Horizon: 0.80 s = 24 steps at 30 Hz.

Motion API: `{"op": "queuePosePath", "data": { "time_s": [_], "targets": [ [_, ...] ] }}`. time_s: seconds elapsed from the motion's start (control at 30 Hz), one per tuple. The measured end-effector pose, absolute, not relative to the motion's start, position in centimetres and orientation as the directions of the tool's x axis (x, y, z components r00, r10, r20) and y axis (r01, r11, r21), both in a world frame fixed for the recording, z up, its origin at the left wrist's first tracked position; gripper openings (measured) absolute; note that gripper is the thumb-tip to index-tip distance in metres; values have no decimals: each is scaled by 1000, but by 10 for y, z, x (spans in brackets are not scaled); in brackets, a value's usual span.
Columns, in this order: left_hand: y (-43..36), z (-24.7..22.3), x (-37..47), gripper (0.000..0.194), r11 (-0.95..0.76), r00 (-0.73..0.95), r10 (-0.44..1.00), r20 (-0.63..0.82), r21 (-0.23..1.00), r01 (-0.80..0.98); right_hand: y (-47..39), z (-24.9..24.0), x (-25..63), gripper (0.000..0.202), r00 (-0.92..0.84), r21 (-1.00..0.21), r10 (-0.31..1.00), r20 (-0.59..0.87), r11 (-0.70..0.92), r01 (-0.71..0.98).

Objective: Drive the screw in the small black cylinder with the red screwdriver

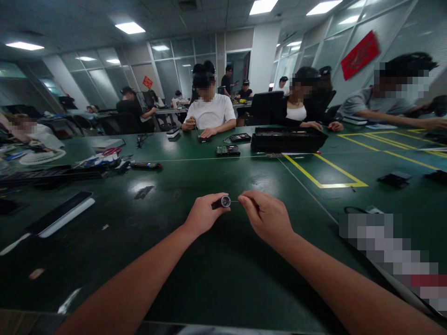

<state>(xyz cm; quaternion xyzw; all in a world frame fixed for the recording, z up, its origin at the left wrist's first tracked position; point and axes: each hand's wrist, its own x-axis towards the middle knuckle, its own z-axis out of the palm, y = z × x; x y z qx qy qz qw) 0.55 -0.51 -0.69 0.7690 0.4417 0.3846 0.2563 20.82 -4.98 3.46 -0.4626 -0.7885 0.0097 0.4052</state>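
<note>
My left hand is closed around a short dark cylinder, whose round silver-rimmed end faces me. What the cylinder is, I cannot make out. From the right, my right hand pinches a thin metal rod between thumb and fingertips. The rod runs level towards the silver end; whether it goes into it or only touches it is too small to tell. Both hands are held above the green tabletop, near its middle.
Ahead lie an opened hard drive and a long black box. To the left are a marker-like dark tool, scissors and a black-and-white slab. Yellow tape marks the right side. Across the table, a person works.
</note>
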Motion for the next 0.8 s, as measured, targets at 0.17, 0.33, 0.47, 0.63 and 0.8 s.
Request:
{"op": "queuePosePath", "data": {
  "time_s": [0.17,0.33,0.47,0.63,0.8],
  "targets": [
    [-6,-4,5,38,-478,318,877,360,726,495,-50,36,207,26,-291,-372,694,659,637,676],
    [-6,-5,5,40,-466,303,883,358,741,483,-48,35,210,30,-265,-445,780,567,560,699],
    [-5,-8,4,40,-467,302,883,359,738,487,-48,35,209,30,-256,-427,779,572,550,718],
    [-5,-5,3,39,-458,265,889,374,736,498,-44,30,207,21,-152,-588,788,597,558,586],
    [-5,0,2,39,-508,275,858,433,643,573,-27,21,213,27,115,-931,930,349,330,153]
  ]
}}
